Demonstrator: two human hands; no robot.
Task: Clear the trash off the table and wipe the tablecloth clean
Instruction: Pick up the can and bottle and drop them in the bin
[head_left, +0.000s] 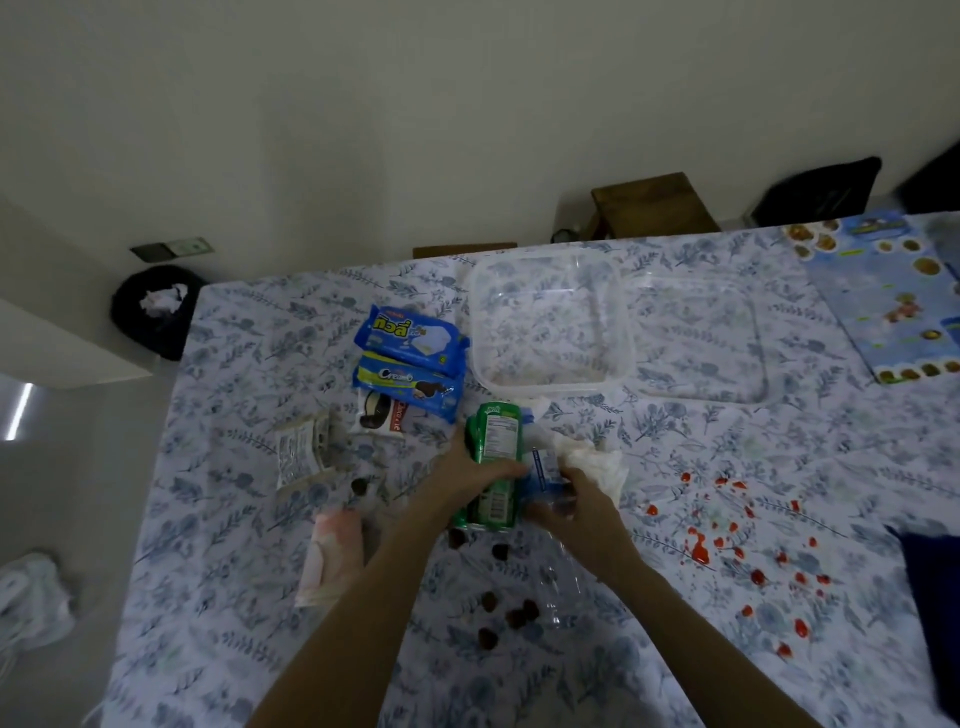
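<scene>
My left hand (464, 475) grips a green snack packet (496, 457) near the middle of the floral tablecloth (675, 649). My right hand (576, 506) holds a crushed clear plastic bottle with a blue label (543, 470), pressed against the green packet. A crumpled white tissue (597, 465) lies just right of my right hand. Two blue biscuit wrappers (410, 358), a white chocolate wrapper (379, 410) and a torn silver wrapper (304, 452) lie to the left. A stained pink-white tissue (332, 551) sits lower left. Brown crumbs (514, 616) and red sauce spots (727, 540) mark the cloth.
A clear plastic container (550, 322) and its lid (701, 343) stand at the back. A printed blue menu sheet (888, 296) lies far right, a dark blue cloth (930, 597) at the right edge. A black trash bin (153, 312) stands on the floor off the left corner.
</scene>
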